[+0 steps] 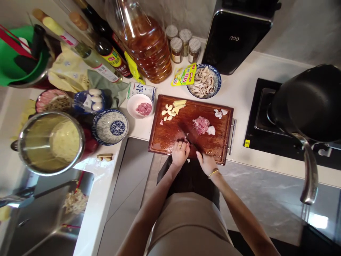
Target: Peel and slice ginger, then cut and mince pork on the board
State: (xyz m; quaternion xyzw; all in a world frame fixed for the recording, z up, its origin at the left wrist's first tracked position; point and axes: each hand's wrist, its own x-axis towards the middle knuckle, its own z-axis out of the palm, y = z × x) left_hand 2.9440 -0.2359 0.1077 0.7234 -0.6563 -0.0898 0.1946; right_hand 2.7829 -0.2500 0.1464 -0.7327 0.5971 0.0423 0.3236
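A brown wooden cutting board (pixel 170 137) lies on the counter before me. My right hand (pixel 207 164) is wrapped round the handle of a dark knife (pixel 189 137), whose blade slants up and left over the board. Beside the blade, my left hand (pixel 180 153) presses a small piece of meat (pixel 186 138) near the board's front edge, its fingers bent. Chopped meat (pixel 201 125) sits right of the blade, touching a white piece of fat (pixel 211 130). Garlic cloves (pixel 169 113) and ginger pieces (pixel 179 105) rest at the upper left, white scraps (pixel 218 113) at the upper right.
A white bowl of meat (pixel 144 109), an empty patterned bowl (pixel 110 127) and a steel pot (pixel 52 143) stand left. Behind the board are a bowl of sliced mushrooms (pixel 204 81) and an oil jug (pixel 147 46). A black pan (pixel 309 103) sits on the stove at right.
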